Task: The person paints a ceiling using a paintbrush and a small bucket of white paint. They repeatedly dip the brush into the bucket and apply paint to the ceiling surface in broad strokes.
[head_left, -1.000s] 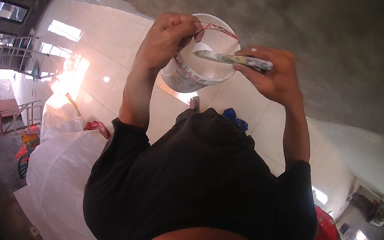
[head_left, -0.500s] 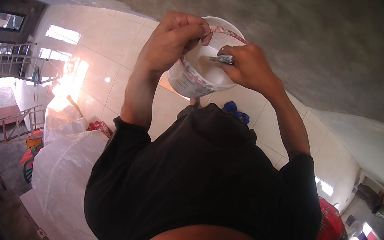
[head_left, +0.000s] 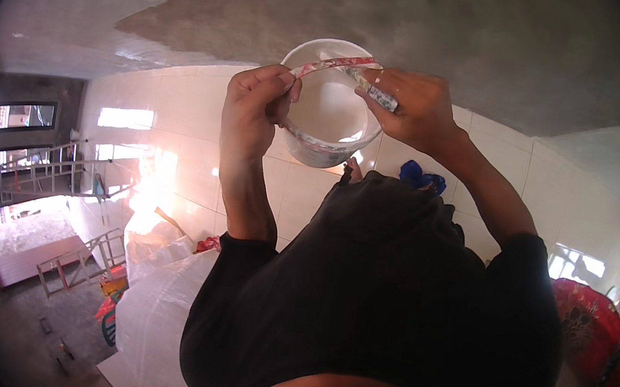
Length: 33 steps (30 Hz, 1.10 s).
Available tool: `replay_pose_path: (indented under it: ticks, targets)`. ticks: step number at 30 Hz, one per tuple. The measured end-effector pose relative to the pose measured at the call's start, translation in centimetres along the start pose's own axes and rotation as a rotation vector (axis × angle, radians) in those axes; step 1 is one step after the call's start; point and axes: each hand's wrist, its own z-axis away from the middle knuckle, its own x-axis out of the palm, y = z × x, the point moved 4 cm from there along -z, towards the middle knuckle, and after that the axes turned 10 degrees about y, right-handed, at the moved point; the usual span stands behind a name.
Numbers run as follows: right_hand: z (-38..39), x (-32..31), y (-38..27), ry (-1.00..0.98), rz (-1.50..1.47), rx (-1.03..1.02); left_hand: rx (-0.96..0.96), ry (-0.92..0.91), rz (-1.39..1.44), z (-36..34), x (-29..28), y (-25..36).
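Note:
A paint-smeared bucket [head_left: 319, 153] with whitish liquid [head_left: 325, 109] in it hangs before me, close to the wall. My left hand [head_left: 254, 104] is closed on its red, paint-flecked handle [head_left: 327, 64], by the left side of the rim. In my right hand [head_left: 419, 110], over the right side of the rim, is a paintbrush [head_left: 381, 97] with a spattered handle. The brush slants up and left across the bucket's mouth, passing under the red handle. Its bristle end is partly hidden behind that handle.
A grey wall [head_left: 334, 9] with a darker patch stands ahead. Pale floor tiles [head_left: 487, 158] run below it, with a blue bundle [head_left: 422, 177] there. Whitish sheeting [head_left: 164, 292] and a metal frame [head_left: 85, 266] are at left, red patterned fabric [head_left: 593, 333] at right.
The brush has come up out of the bucket's inside to its rim, its handle now pointing down and right. The red handle is tilted up to the right. My view has shifted.

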Motion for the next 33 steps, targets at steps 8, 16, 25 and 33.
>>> replay_pose_path:
  ticks: [8, 16, 25, 33]
  targets:
    - [0.3, 0.6, -0.3, -0.231, -0.662, 0.864, 0.054, 0.088, 0.041, 0.7, 0.1, -0.6]
    - [1.3, 1.0, 0.5, -0.115, -0.434, 0.517, 0.010, 0.073, 0.103, 1.6, 0.3, -1.1]
    - [3.5, 1.4, 0.4, -0.080, 0.006, -0.094, -0.024, -0.018, -0.009, 2.7, 1.7, -1.6]
    - [2.5, -0.1, 0.3, 0.127, -0.132, 0.228, 0.074, 0.075, 0.034, 2.0, 1.1, -1.5]
